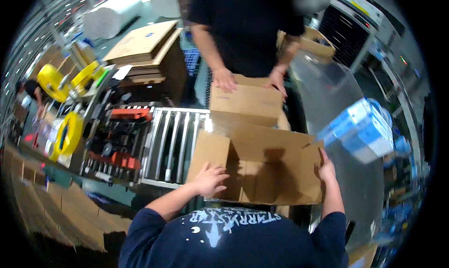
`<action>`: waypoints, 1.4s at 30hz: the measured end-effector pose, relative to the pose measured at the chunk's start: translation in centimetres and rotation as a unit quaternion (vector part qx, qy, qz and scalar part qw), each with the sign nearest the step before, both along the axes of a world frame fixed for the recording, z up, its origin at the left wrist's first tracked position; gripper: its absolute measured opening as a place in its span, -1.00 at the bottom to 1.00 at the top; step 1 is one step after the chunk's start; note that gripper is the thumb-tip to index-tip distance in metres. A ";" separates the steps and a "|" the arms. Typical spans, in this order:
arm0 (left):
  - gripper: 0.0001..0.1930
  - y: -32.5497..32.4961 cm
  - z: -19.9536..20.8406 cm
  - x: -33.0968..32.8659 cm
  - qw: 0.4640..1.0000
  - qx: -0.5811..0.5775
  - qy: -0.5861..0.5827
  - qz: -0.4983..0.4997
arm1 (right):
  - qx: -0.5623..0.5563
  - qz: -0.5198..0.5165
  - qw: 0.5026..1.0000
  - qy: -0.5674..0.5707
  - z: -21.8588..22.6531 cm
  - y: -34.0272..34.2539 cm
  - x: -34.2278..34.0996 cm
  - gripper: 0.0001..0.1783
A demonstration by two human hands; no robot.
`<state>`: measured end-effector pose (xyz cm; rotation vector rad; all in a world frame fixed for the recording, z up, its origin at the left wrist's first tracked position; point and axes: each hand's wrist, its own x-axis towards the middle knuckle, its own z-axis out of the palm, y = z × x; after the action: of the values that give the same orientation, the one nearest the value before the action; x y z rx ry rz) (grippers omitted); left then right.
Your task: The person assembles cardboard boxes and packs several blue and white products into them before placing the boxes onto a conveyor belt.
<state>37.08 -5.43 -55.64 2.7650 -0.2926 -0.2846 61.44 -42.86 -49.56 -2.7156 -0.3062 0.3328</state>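
Note:
In front of me stands a cardboard box (266, 174) with its top open; shadows fall across its inner walls. My left hand (210, 179) lies on the box's folded-out left flap (208, 151), fingers spread. At the box's right side, my right hand (327, 167) grips the upper edge, with part of its fingers hidden behind the wall. Just beyond, a second cardboard box (248, 102) is under the two hands of a person in a black shirt (245, 29) facing me.
A roller conveyor (173, 144) runs to the left, beside a black and orange-red taping machine (124, 137). Rolls of yellow tape (68, 135) and stacked flat cartons (145, 43) stand farther left. Blue-and-white packages (360, 130) sit on the grey table (348, 188) at right.

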 end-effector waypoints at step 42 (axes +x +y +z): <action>-0.34 -25.9 -4.2 35.5 0.977 -0.199 -0.078 -0.026 | -0.055 -0.023 0.974 -0.220 8.6 -11.3 30.4 -0.52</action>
<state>72.56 -31.38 -59.84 2.3878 -0.4134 -0.0162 91.83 -54.16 -40.93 -2.8799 -0.3509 -0.2812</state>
